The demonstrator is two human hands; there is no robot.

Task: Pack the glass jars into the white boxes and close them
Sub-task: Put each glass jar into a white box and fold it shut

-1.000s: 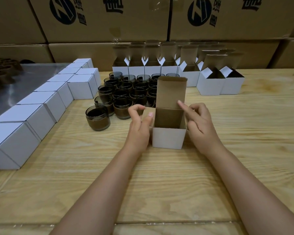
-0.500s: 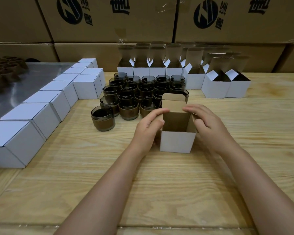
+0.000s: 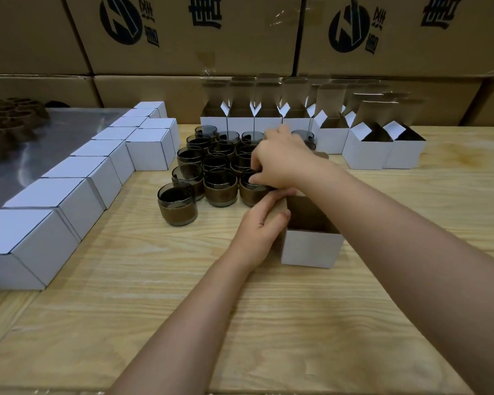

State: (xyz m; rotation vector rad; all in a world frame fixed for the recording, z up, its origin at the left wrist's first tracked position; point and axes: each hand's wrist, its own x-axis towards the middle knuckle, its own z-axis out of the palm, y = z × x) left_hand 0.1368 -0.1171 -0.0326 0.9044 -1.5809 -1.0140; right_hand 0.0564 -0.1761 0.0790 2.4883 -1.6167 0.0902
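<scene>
Rim of the front jar (image 3: 250, 195) hidden under the right hand (image 3: 283, 161); brown rings (image 3: 0, 129) partly beyond the left edge

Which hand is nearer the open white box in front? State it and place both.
Left. The left hand grips the open white box by its left flap. The right hand is beyond it, fingers curled round a glass jar at the cluster's front.

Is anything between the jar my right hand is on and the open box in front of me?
Only the left hand, holding the open box by its left flap, right beside the jar that the right hand grips. The box mouth shows open; lift the jar over those fingers.
</scene>
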